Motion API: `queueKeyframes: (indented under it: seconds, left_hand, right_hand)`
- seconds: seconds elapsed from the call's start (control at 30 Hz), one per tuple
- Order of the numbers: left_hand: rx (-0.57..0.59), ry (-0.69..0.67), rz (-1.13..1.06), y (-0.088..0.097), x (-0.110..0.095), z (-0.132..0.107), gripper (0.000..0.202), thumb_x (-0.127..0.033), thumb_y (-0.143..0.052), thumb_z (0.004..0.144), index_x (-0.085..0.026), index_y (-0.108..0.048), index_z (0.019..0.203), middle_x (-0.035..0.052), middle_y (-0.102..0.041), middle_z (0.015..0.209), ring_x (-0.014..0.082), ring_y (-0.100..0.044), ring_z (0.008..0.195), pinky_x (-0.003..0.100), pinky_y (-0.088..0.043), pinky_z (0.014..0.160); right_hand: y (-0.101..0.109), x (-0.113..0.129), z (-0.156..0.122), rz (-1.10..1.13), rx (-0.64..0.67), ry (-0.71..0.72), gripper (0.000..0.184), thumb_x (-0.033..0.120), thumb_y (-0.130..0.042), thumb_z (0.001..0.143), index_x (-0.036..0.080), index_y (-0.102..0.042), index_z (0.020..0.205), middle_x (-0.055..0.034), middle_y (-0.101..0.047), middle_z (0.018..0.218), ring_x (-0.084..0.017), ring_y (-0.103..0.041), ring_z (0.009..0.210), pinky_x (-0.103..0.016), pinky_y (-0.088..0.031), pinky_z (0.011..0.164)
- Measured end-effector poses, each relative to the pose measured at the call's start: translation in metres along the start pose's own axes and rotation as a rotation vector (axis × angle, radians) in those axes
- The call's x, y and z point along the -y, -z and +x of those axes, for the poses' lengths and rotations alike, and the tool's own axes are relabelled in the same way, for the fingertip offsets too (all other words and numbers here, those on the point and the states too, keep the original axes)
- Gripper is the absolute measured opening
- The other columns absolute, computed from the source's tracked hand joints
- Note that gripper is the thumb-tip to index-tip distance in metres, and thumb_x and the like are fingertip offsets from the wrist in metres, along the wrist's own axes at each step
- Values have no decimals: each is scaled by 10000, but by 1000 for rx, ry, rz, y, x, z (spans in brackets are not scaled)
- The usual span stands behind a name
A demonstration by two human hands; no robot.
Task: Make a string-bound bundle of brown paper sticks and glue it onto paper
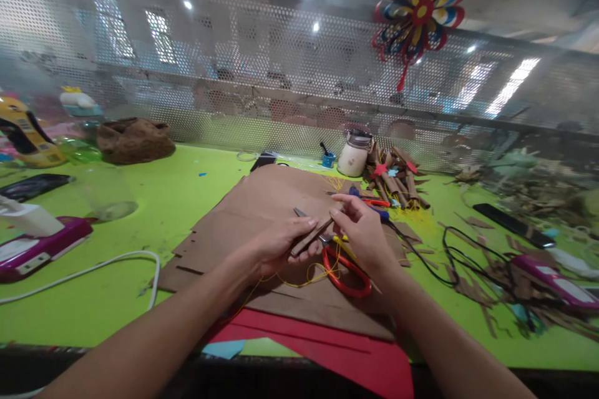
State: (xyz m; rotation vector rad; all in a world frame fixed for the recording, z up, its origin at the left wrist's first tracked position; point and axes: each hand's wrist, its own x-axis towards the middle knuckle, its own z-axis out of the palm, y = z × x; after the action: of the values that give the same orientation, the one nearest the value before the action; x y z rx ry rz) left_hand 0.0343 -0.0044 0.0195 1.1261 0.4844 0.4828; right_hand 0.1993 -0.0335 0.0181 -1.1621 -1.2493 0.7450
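Note:
A narrow folded or rolled piece of brown paper (311,238) is held between my two hands over the middle of the table. My left hand (283,242) supports its lower end, thumb on top and fingers curled beneath. At the upper end, my right hand (359,223) pinches it between thumb and fingers. Below them lie red-handled scissors (365,290), partly hidden by my hands, blades pointing up and left. Loose yellow thread (299,285) loops around the scissors and under my left wrist. All this is above a stack of brown paper sheets (229,234).
Red paper (379,365) sticks out over the front edge. Behind right are a lidded jar (353,156), rolled brown paper tubes (397,184) and a second orange-handled tool (377,202). Black cable (444,255) and paper scraps lie right; a white cable (116,257) and purple power strip (56,246) left.

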Motion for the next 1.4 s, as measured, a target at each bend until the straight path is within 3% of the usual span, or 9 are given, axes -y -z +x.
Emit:
queueKeyframes:
  seconds: [0.23,0.6,0.83,0.97,1.13,1.3,1.4]
  left_hand:
    - [-127,-3,123,0,-1,-2,310,-435,-529,839,-135,-594,881,-42,-519,520,30,-345,359,152,-189,351]
    - [-79,30,64,-1,-6,-4,405,-458,-418,881,-110,-618,929,-23,-505,492,48,-315,340,166,-180,336]
    - [-29,41,4,-2,-5,-4,309,-338,-424,887,-90,-603,934,-27,-494,451,36,-262,289,159,-129,312]
    - [22,68,-62,2,-5,-3,294,-329,-412,888,-104,-598,925,-25,-501,465,42,-289,293,158,-169,314]
    - [-10,47,-89,8,-3,-2,269,-349,-450,875,-117,-570,810,-19,-503,496,44,-334,326,158,-208,328]
    - [-44,62,-125,14,0,0,298,-358,-452,874,-98,-586,929,-15,-501,540,29,-327,343,144,-155,313]
    - [-45,72,-171,17,1,1,291,-343,-445,879,-111,-581,990,-16,-510,580,19,-310,338,143,-160,315]
  right_hand:
    - [-4,8,-5,-4,15,-1,320,387,-592,781,170,-576,1016,30,-508,656,-106,-470,530,-225,-394,467]
    - [-4,9,-6,-2,6,-27,320,369,-619,761,169,-589,1010,47,-478,622,-95,-453,509,-213,-379,457]
    - [-7,10,-4,73,-5,-58,337,478,-580,782,171,-602,920,41,-498,614,-91,-431,481,-220,-367,433]
    - [-5,6,-3,96,-10,-49,354,505,-565,792,179,-600,926,42,-510,610,-87,-443,474,-214,-365,428]
    - [5,1,6,142,-91,-59,366,479,-653,724,176,-609,924,38,-544,606,-86,-478,482,-208,-387,437]
    - [26,5,19,126,-202,-40,377,495,-721,630,153,-566,605,70,-427,426,-48,-322,358,-185,-228,342]
    - [43,10,27,42,-196,-75,443,563,-658,672,142,-572,564,48,-439,418,-53,-328,352,-193,-219,344]
